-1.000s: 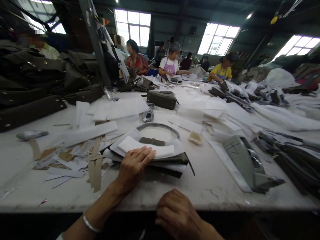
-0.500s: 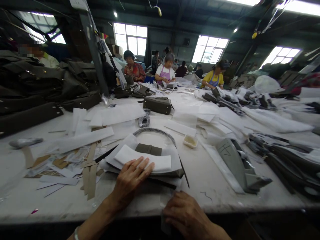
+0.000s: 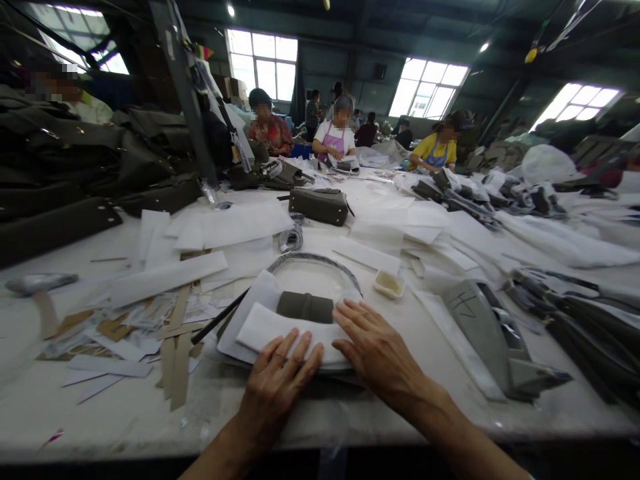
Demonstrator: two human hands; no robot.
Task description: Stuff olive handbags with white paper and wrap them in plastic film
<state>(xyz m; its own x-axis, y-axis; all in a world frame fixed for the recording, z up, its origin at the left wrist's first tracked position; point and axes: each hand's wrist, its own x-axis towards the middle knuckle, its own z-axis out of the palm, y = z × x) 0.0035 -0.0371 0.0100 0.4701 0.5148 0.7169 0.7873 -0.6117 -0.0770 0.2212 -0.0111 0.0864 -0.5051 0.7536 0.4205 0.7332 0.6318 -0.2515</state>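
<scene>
- Can see a dark olive bag point(image 3: 305, 307) lying near the front edge of a white table point(image 3: 125, 433), mostly hidden under a pale sheet point(image 3: 256, 307) and a white padding strip point(image 3: 270, 328).
- Resting the left hand point(image 3: 280, 381) palm down on the strip, with fingers extended and slightly spread; cannot see the palm or the parts of the bag beneath.
- Laying the right hand point(image 3: 375, 347) open over the right ends of strip and bag, hiding both; cannot make out exactly what lies under the palm.
- Can follow a wrapped handle point(image 3: 317, 255) arching beyond the bag, down to the right hand's fingertips.
- Can trace a dark strap point(image 3: 221, 316) out to the left, partly covered by the sheet.
- Can pick out a shallow dish point(image 3: 389, 285) beyond the right hand, with contents too small to identify.
- Can see dark bags point(image 3: 55, 167) piled at far left, cut off by the view's edge and dim.
</scene>
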